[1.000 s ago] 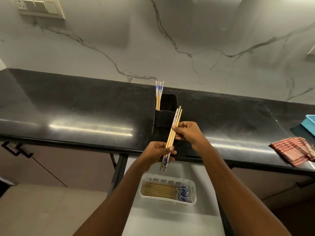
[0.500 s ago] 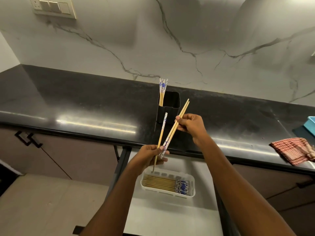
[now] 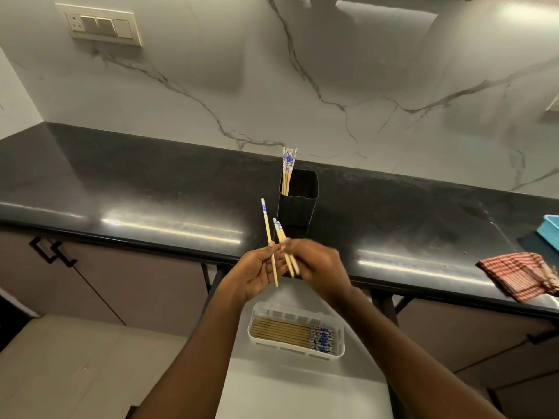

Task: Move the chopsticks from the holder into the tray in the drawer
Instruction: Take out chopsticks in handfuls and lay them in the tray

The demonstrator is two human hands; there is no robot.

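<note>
A black rectangular holder [image 3: 298, 202] stands on the black counter with several blue-patterned chopsticks [image 3: 288, 169] upright in its left corner. Just in front of the counter edge, my left hand [image 3: 257, 272] grips one wooden chopstick [image 3: 269, 237], patterned end up. My right hand [image 3: 317, 266], blurred, touches the left one and grips two chopsticks [image 3: 282, 240] that tilt up to the left. Below the hands, a white tray [image 3: 340, 343] in the open drawer holds several chopsticks [image 3: 290, 332] laid flat, patterned ends to the right.
The drawer's pale floor [image 3: 302, 388] stretches toward me. A red checked cloth [image 3: 521, 275] lies at the counter's right end, with a blue basket [image 3: 549, 234] behind it. Cabinet doors with black handles [image 3: 53, 252] are at the left. A switch plate [image 3: 99, 25] is on the marble wall.
The hands have come together, and the right hand's pair has swung from leaning right to leaning left, patterned ends now up. The left hand's single chopstick stays upright.
</note>
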